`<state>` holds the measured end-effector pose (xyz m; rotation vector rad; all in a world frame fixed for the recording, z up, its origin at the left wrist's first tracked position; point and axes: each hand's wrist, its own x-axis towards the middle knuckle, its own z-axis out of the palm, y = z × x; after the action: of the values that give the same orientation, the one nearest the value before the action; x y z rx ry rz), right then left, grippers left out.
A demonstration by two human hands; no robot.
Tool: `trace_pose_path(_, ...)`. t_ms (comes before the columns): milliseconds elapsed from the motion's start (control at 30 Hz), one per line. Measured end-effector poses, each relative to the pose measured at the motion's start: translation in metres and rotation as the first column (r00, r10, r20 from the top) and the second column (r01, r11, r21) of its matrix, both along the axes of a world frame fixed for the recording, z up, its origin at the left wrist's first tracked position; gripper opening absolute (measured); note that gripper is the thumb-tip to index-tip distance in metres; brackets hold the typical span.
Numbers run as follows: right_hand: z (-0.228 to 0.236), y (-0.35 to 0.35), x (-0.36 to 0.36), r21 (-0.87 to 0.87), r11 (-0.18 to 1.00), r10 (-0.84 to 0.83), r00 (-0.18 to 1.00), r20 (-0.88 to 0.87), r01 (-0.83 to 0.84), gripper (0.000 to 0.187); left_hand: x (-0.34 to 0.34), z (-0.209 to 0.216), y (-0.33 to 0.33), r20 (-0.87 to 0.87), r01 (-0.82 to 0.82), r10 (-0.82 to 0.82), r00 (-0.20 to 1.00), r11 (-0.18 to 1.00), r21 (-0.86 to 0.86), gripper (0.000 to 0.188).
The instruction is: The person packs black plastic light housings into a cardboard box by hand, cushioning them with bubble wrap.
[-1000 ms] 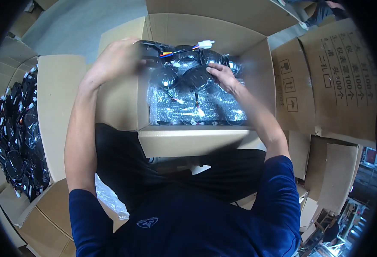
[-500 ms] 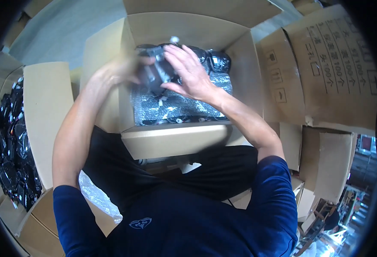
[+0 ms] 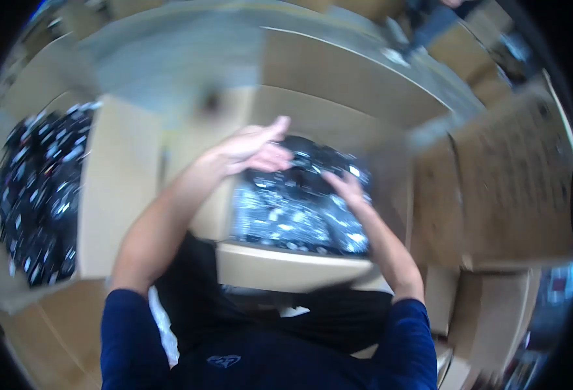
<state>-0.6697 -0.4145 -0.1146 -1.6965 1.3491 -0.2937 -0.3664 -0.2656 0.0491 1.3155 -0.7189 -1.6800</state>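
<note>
A cardboard box stands open in front of me. At its far side sit several glossy black pieces in clear plastic, their exact kind blurred. A sheet of bubble wrap covers the nearer part of the contents. Over the box's left side is my left hand, open, its thumb raised and its fingers stretched toward the black pieces. My right hand reaches in at the right, fingers apart and blurred, close to the same pieces; whether it touches them I cannot tell.
At the left another open box holds a heap of black plastic-wrapped pieces. Large cartons stack up on the right. Beyond the boxes, another person's leg shows at the top right.
The dark wrapped piece that was between my hands is no longer held. My hands have moved apart, and the view has swung so that the boxes appear lower and farther right.
</note>
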Motion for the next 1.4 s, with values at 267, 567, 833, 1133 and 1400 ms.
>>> trace_pose_path(267, -0.06, -0.052, -0.092, -0.38, 0.885, 0.038, 0.854, -0.519, -0.27, 0.052, 0.151, 0.064, 0.068, 0.173, -0.592, 0.893, 0.416, 0.41, -0.694, 0.018)
trace_pose_path(567, -0.073, -0.054, -0.082, -0.341, 0.893, 0.131, 0.895, -0.427, -0.294, 0.043, 0.389, 0.055, 0.304, 0.848, -0.886, -0.386, -0.362, 0.425, -0.185, 0.08)
trace_pose_path(833, -0.106, -0.051, -0.104, -0.207, 0.962, 0.118, 0.954, -0.277, -0.179, 0.058, 0.496, 0.063, 0.382, 0.712, -0.891, -0.623, -0.324, 0.454, -0.008, 0.066)
trace_pose_path(1133, -0.085, -0.033, -0.103, -0.141, 0.952, 0.232, 0.939, -0.254, -0.273, 0.048, 0.512, 0.067, 0.384, 0.736, -0.822, -0.646, -0.203, 0.521, 0.231, 0.074)
trace_pose_path(1400, -0.071, -0.057, -0.078, -0.145, 0.898, 0.338, 0.861, -0.382, -0.416, 0.035, 0.476, 0.184, 0.395, 0.713, -0.635, -0.151, -0.685, 0.603, -0.483, 0.055)
